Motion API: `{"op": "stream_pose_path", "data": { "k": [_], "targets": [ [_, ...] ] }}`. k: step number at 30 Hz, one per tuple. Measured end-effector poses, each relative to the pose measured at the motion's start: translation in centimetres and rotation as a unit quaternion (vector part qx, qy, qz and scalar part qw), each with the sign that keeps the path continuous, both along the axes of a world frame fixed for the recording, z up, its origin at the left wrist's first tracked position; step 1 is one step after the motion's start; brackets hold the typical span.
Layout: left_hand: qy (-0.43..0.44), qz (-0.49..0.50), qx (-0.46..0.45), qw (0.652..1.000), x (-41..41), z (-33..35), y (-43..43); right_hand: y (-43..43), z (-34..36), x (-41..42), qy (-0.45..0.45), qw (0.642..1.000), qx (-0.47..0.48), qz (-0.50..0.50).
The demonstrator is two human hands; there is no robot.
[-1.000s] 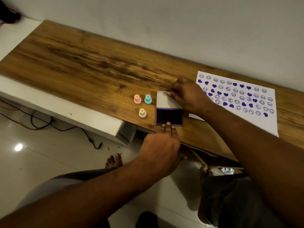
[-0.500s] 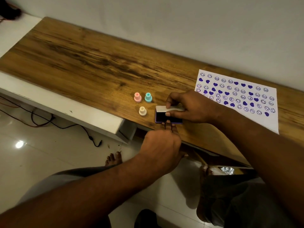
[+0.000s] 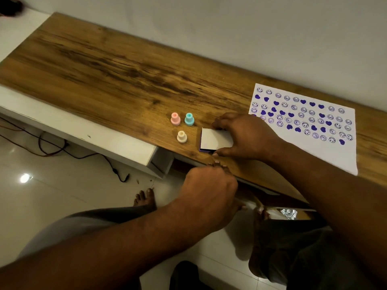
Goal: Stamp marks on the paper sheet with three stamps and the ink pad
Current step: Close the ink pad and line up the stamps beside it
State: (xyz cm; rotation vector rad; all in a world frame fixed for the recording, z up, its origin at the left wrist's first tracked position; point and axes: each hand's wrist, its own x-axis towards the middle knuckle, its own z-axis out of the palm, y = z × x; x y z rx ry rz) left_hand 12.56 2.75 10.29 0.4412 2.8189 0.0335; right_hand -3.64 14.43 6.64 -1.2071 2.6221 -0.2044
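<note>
Three small stamps stand upright on the wooden table (image 3: 104, 70): a pink stamp (image 3: 175, 118), a teal stamp (image 3: 189, 119) and a cream stamp (image 3: 181, 137). Just right of them lies the ink pad (image 3: 215, 139), its white lid folded down over the purple base. My right hand (image 3: 249, 137) grips the pad, fingers at its far edge and thumb at its near edge. My left hand (image 3: 209, 195) is at the table's front edge, fingertips resting on the wood just short of the pad. The paper sheet (image 3: 335, 155) at the right carries several rows of purple smileys and hearts.
A white wall runs close behind the table. A white ledge (image 3: 83, 130) sits lower at the left, with dark cables (image 3: 62, 147) on the tiled floor beneath it. My legs and bare feet are under the table's front edge.
My right hand swung the white lid from upright down onto the dark pad, which is now covered. My left fingertips drew back slightly from the pad's front edge.
</note>
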Motion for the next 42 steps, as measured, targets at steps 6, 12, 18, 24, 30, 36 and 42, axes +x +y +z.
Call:
{"op": "stream_pose_path", "data": {
  "k": [6,12,18,24,30,36,42],
  "targets": [
    [-0.003,0.018,0.024,1.0,-0.3,0.4,-0.3,-0.1,-0.2,0.5,0.018,1.0,-0.007,-0.017],
    [-0.007,0.025,0.019,0.999,-0.6,0.4,-0.4,-0.3,-0.2,0.6,0.032,0.999,-0.01,-0.014],
    [-0.005,0.027,0.006,1.0,-0.8,0.3,-0.5,-0.5,0.0,0.8,0.028,1.0,-0.006,-0.01],
    [0.005,0.043,-0.018,0.999,-1.3,0.0,-0.8,-0.9,-0.1,0.7,0.011,0.999,0.006,-0.031],
    [-0.004,0.052,-0.054,0.997,-2.0,-0.2,-1.4,-0.9,0.1,0.6,0.024,0.999,0.02,-0.017],
    [0.012,0.045,-0.061,0.997,-1.8,-0.3,-1.3,-0.8,0.3,0.8,0.032,0.999,0.012,-0.021],
    [0.008,0.048,-0.065,0.997,-2.0,-0.8,-1.3,-0.7,0.0,0.6,0.006,1.0,0.006,-0.029]
  ]
}}
